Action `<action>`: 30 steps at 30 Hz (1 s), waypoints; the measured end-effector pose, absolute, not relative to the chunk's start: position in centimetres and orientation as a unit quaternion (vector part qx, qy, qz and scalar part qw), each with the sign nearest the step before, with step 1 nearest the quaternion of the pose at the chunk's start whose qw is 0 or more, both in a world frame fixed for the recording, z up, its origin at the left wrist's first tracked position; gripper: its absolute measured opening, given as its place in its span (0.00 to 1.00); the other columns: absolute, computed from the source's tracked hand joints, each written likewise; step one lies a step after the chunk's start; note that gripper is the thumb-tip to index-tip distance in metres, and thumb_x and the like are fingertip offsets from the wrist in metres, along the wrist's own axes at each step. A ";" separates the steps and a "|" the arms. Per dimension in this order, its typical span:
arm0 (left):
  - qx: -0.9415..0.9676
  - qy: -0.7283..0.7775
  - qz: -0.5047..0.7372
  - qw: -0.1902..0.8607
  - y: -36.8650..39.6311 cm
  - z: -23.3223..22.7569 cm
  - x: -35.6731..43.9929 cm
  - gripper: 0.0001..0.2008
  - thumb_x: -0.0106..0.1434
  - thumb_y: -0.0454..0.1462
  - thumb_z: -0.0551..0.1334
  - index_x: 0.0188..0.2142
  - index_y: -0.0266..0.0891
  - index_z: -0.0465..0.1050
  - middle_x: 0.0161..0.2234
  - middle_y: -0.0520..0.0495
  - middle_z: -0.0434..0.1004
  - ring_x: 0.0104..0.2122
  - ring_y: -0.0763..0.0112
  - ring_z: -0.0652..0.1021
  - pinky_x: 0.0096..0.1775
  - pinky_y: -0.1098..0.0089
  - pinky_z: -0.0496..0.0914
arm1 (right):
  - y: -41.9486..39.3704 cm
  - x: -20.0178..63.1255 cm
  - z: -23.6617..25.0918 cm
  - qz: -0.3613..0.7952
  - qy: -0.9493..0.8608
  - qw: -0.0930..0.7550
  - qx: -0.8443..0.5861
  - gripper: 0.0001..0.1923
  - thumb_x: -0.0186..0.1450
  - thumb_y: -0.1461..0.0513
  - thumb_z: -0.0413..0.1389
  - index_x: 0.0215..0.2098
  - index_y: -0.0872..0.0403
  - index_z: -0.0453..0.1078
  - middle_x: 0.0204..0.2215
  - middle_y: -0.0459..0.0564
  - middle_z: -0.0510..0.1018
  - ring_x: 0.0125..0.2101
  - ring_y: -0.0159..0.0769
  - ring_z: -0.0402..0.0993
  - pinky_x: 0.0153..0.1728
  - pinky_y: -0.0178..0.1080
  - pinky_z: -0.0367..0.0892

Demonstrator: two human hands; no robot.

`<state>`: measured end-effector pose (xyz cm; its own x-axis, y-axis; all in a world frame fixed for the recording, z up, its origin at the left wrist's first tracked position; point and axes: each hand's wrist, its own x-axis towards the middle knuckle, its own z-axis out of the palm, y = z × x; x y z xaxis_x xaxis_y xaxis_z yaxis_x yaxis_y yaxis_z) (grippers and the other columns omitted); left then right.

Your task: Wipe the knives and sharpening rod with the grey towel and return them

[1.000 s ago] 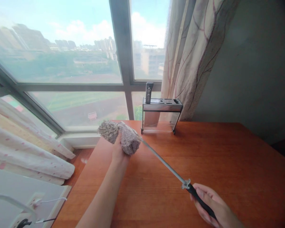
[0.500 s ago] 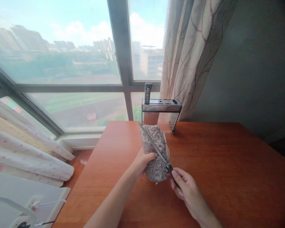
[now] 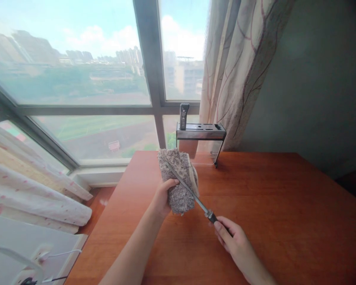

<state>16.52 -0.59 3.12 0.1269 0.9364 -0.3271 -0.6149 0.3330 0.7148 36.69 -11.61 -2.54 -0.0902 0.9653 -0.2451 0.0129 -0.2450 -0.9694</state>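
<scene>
- We judge the work in hand to be part-way along: the honing steel lies across the folded grey towel, clear of any holder, with both hands engaged.
- What counts as done, as far as we can see: the steel is out in the right hand, and the towel is folded into a thick pad in the left hand.
- What is left we can judge only loosely: the steel has not been set down or stowed, and we cannot tell how much of the shaft has met the towel.
- Our left hand grasps the towel from its near left side, thumb over the top and close to the shaft; its other fingers are hidden beneath.
- Our right hand is closed around the black handle, thumb along the top.
- The steel is held above the wooden table, slanting from the handle at lower right to its far end over the upper left of the towel.
- It looks slim, straight and dull grey, with a bright metal guard where shaft meets handle; we cannot make out any dirt or wet on it.
- The towel looks shaggy and mottled, with a paler edge along its right side.
- Beyond the hands, the knife block stands upright on the table, a knife handle rising from its left end.
</scene>
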 end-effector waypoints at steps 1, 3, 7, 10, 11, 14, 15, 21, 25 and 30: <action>0.198 0.386 0.539 0.722 -0.5 3.2 16.5 0.27 0.47 0.33 0.65 0.49 0.31 0.70 0.33 0.42 0.82 0.30 0.57 0.81 0.37 0.60 0.75 | -11.7 36.8 -2.7 0.572 -0.463 0.407 -0.541 0.22 0.65 0.46 0.52 0.40 0.57 0.69 0.20 0.40 0.56 0.21 0.27 0.51 0.20 0.32 0.44; 0.188 0.383 0.540 0.725 -0.5 3.1 16.5 0.25 0.48 0.34 0.65 0.48 0.31 0.70 0.34 0.41 0.82 0.30 0.58 0.81 0.37 0.60 0.75 | -11.5 37.0 -2.9 0.554 -0.476 0.402 -0.552 0.23 0.65 0.45 0.51 0.42 0.57 0.70 0.20 0.40 0.57 0.21 0.28 0.53 0.21 0.32 0.46; 0.230 0.345 0.537 0.735 -1.0 2.6 17.4 0.26 0.52 0.36 0.67 0.51 0.34 0.69 0.38 0.40 0.81 0.37 0.56 0.81 0.41 0.61 0.74 | -10.0 37.0 -2.2 0.504 -0.508 0.405 -0.568 0.24 0.66 0.45 0.50 0.41 0.57 0.72 0.19 0.42 0.61 0.21 0.30 0.58 0.21 0.33 0.51; 0.276 0.320 0.510 0.750 -1.6 2.3 18.3 0.29 0.51 0.34 0.70 0.52 0.36 0.68 0.40 0.40 0.81 0.40 0.56 0.80 0.44 0.63 0.73 | -8.4 36.8 -1.1 0.424 -0.547 0.425 -0.584 0.23 0.66 0.46 0.49 0.40 0.56 0.73 0.22 0.46 0.70 0.23 0.34 0.65 0.24 0.34 0.58; 0.283 0.317 0.504 0.752 -1.7 2.2 18.6 0.30 0.50 0.34 0.71 0.52 0.36 0.68 0.40 0.41 0.80 0.41 0.56 0.80 0.45 0.63 0.72 | -7.9 36.7 -0.7 0.392 -0.561 0.428 -0.590 0.22 0.67 0.47 0.49 0.39 0.56 0.74 0.24 0.48 0.73 0.25 0.35 0.67 0.25 0.34 0.60; 0.276 0.321 0.510 0.749 -2.0 1.9 19.2 0.30 0.49 0.36 0.71 0.52 0.36 0.67 0.39 0.41 0.80 0.40 0.56 0.80 0.45 0.63 0.72 | -7.2 36.7 0.5 0.324 -0.605 0.413 -0.599 0.19 0.68 0.50 0.49 0.39 0.55 0.74 0.27 0.49 0.76 0.28 0.37 0.71 0.30 0.35 0.62; 0.266 0.326 0.515 0.747 -2.0 1.8 19.2 0.29 0.50 0.37 0.71 0.52 0.36 0.68 0.39 0.41 0.80 0.39 0.56 0.80 0.44 0.63 0.72 | -7.2 36.7 0.8 0.315 -0.617 0.406 -0.596 0.19 0.68 0.51 0.49 0.39 0.55 0.74 0.27 0.49 0.77 0.28 0.37 0.72 0.30 0.35 0.62; 0.181 0.374 0.540 0.732 -1.2 2.1 17.8 0.20 0.52 0.36 0.65 0.45 0.34 0.70 0.35 0.43 0.81 0.35 0.58 0.81 0.38 0.63 0.75 | -8.8 37.0 0.5 0.376 -0.617 0.387 -0.573 0.18 0.68 0.50 0.49 0.39 0.55 0.73 0.21 0.46 0.71 0.23 0.33 0.66 0.25 0.33 0.58; 0.135 0.378 0.559 0.726 -0.3 2.6 16.6 0.13 0.53 0.35 0.61 0.38 0.31 0.71 0.31 0.41 0.80 0.31 0.59 0.81 0.36 0.62 0.76 | -10.3 37.4 -0.7 0.536 -0.532 0.371 -0.540 0.21 0.67 0.47 0.49 0.37 0.56 0.70 0.13 0.38 0.58 0.15 0.26 0.51 0.16 0.31 0.48; 0.144 0.395 0.550 0.722 -0.5 2.2 17.1 0.15 0.52 0.34 0.61 0.40 0.32 0.71 0.30 0.43 0.80 0.31 0.59 0.81 0.37 0.63 0.75 | -10.2 37.1 -1.0 0.628 -0.455 0.369 -0.513 0.23 0.65 0.45 0.49 0.38 0.56 0.67 0.12 0.36 0.58 0.12 0.23 0.45 0.12 0.30 0.42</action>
